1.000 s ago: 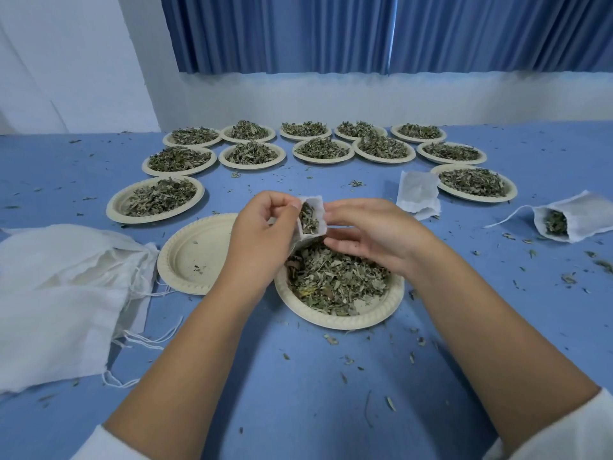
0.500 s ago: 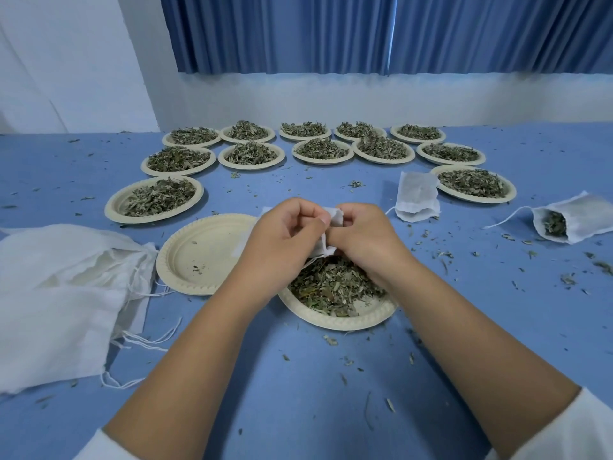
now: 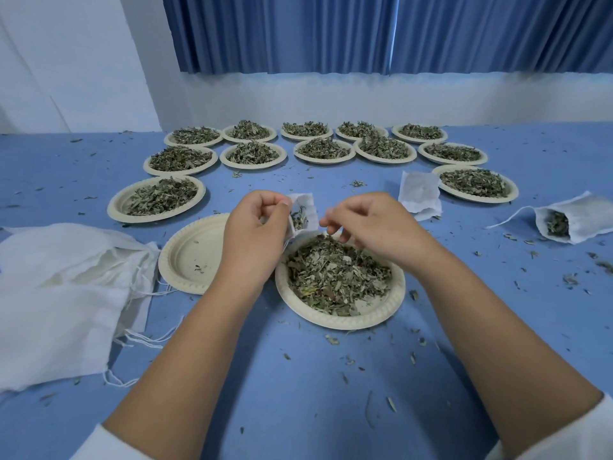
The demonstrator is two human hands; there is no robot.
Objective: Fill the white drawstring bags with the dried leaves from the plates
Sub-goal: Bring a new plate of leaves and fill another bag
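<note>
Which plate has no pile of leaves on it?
The plate just left of the left hand: it is nearly bare, while every other plate carries a heap of leaves.

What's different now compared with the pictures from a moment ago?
Half a second ago both hands pinched the small white bag together. Now the right hand has drawn away to the right, over the near plate of leaves, fingers curled; whether it holds anything is unclear. The left hand still grips the bag, its open mouth showing leaves. The other plates, the cloth pile and the filled bag stayed put.
</note>
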